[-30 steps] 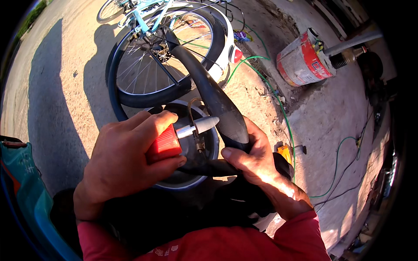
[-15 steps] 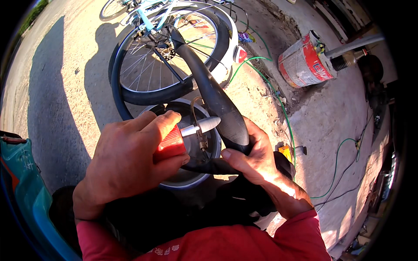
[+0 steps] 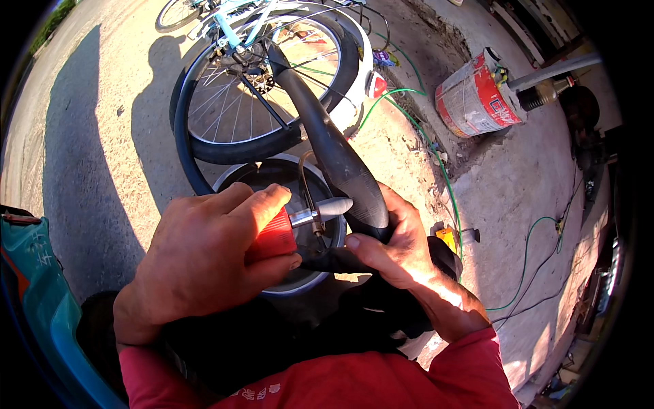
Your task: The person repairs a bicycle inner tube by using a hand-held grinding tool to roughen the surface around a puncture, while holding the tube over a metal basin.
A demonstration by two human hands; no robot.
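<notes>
My left hand point(image 3: 197, 259) is closed round a red ribbed hand tool point(image 3: 276, 235). From the tool a silver collar runs out to a grey tapered tip point(image 3: 334, 207), which reaches the side of a black bicycle inner tube point(image 3: 347, 167). A bulging stretch of that tube is bent over in my right hand point(image 3: 398, 249), thumb on top and fingers behind. The tube's far end leads up to the hub of a bicycle wheel. Behind the tip, a thin brownish curved piece point(image 3: 305, 180) hangs over the basin; what it is I cannot tell.
A round metal basin point(image 3: 219, 183) stands below my hands. Beyond it is the light-blue bicycle's wheel, its tyre point(image 3: 235, 155) hanging loose. A stained red-and-white bucket point(image 3: 477, 102) and a green cord point(image 3: 446, 184) are at right. Teal bodywork point(image 3: 54, 307) edges the left.
My left hand and the red tool have shifted slightly right, bringing the grey tip further over the tube. My right hand and the tube look nearly the same.
</notes>
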